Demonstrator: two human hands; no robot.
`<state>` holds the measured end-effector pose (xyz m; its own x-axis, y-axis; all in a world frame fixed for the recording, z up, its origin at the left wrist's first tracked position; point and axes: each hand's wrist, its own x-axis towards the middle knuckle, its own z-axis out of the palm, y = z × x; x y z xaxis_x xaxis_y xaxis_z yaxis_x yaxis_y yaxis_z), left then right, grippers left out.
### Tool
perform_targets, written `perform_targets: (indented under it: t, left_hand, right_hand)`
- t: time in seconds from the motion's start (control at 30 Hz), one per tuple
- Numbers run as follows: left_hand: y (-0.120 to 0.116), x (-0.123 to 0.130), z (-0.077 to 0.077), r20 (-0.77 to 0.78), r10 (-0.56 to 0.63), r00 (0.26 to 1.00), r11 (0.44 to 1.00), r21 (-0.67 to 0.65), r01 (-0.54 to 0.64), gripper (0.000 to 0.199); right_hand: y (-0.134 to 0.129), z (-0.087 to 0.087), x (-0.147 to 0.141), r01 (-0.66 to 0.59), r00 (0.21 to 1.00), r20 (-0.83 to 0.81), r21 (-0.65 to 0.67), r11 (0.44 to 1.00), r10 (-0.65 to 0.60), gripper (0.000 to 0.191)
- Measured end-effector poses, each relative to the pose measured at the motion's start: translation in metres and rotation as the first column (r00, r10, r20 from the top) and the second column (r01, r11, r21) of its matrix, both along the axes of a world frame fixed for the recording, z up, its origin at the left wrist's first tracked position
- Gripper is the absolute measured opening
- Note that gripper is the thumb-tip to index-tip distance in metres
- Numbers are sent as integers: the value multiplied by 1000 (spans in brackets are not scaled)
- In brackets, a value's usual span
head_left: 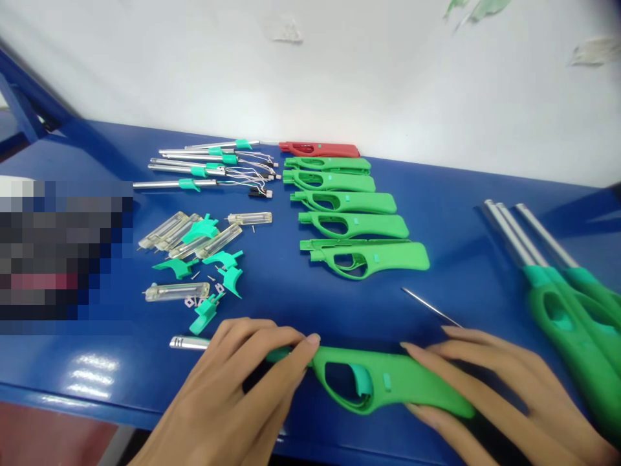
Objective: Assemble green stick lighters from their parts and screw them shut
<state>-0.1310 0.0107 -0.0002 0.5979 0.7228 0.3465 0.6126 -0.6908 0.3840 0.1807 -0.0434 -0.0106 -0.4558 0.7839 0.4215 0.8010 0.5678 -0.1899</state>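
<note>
A green gas lighter (417, 378) lies across the near side of the table, its teal trigger (360, 380) showing in the finger hole. My left hand (242, 388) is closed around its neck, and the slotted end of the metal tube (188, 342) sticks out to the left beyond my fingers. On the right, the thumb and fingers of my right hand (499, 391) grip the tail of the handle. A thin metal rod (431, 307) runs up to my right fingertips; whether they touch it I cannot tell.
Behind are several green handle shells (373, 257) and a red one (334, 150). To the left lie wired metal tubes (169, 185), clear fuel tanks (177, 292) and teal triggers (206, 313). Assembled lighters (557, 304) lie right. A white wall (194, 77) borders the blue table (272, 285).
</note>
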Motion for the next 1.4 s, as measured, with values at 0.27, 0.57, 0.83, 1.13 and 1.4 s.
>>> perform_targets:
  t: [0.27, 0.57, 0.83, 1.13, 1.4]
  left_hand:
    - [2, 0, 2, 50, 3, 999, 1000, -4, -3, 43]
    - [1, -3, 1, 4, 21, 1000, 999, -36, -21, 45]
    - [3, -2, 3, 15, -6, 1000, 1000, -21, 6, 44]
    - [6, -1, 2, -42, 3, 999, 1000, 5, -3, 52]
    - [1, -3, 6, -54, 4, 999, 1000, -5, -4, 44]
  right_hand:
    - [-4, -3, 3, 16, 1000, -1, -2, 1000, -16, 26]
    - [-2, -5, 5, 11, 998, 60, 31, 999, -13, 21]
    - [-3, -6, 5, -18, 999, 46, 11, 1000, 17, 27]
    - [-5, -5, 3, 87, 995, 35, 26, 996, -88, 48]
    - [-12, -10, -3, 130, 991, 19, 50, 990, -131, 48]
